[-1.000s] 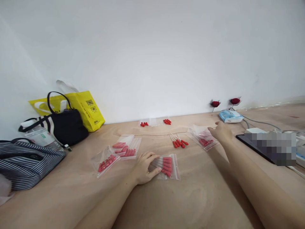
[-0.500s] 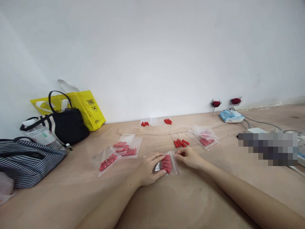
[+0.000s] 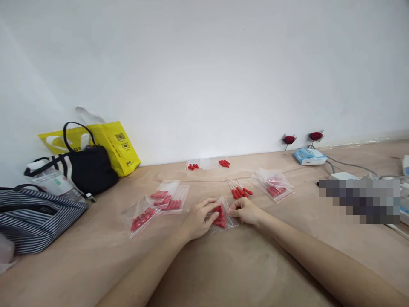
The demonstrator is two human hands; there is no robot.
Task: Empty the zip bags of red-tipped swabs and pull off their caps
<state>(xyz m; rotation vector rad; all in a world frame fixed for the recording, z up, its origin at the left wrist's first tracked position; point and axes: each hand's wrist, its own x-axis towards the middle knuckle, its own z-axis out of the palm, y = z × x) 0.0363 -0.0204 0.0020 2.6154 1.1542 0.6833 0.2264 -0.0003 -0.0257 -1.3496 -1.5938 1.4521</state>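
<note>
A clear zip bag (image 3: 219, 218) with several red, oblong pieces inside lies in front of me on the table. My left hand (image 3: 202, 218) has its fingers and thumb curled on the bag's left side, gripping it. At the right edge of the bag, my right hand (image 3: 244, 210) pinches the zip strip between thumb and fingertips. Just beyond the right hand lie several red-tipped sticks (image 3: 240, 192) with pale, thin stems. More filled zip bags (image 3: 143, 218) rest to the left, and another filled bag group (image 3: 275, 186) lies to the right.
Bags with red pieces (image 3: 206, 163) lie by the wall. At left stand a yellow bag (image 3: 128, 149), a black bag (image 3: 96, 168) and a striped bag (image 3: 41, 221). A blue-white packet (image 3: 309, 156), two dark red flowers (image 3: 289, 140) and cables (image 3: 351, 163) are at right.
My right hand has moved slightly left and toward me, onto the bag's right edge. The bag is now tilted and bunched between both hands.
</note>
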